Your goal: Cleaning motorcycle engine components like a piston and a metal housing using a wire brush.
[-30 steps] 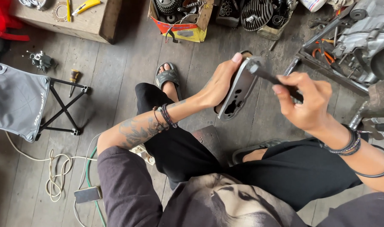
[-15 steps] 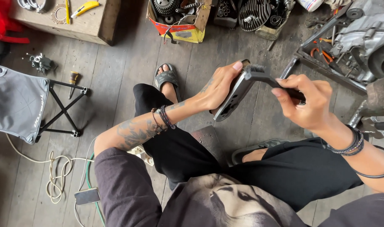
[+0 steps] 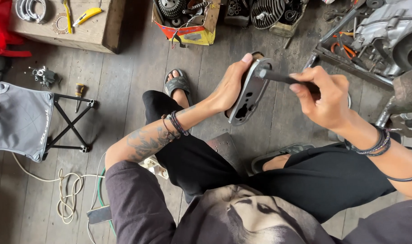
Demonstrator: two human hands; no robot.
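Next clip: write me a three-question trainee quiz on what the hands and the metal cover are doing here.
1. True or false: the left hand holds the grey metal cover up off the floor.
2. What does the right hand grip? A) a yellow knife B) a dark rod-like tool C) a rope
3. Fill in: the tool's tip meets the cover near its ____ end.

Key: 1 true; 2 B; 3 upper. The folding stool stands apart at the person's left, untouched.
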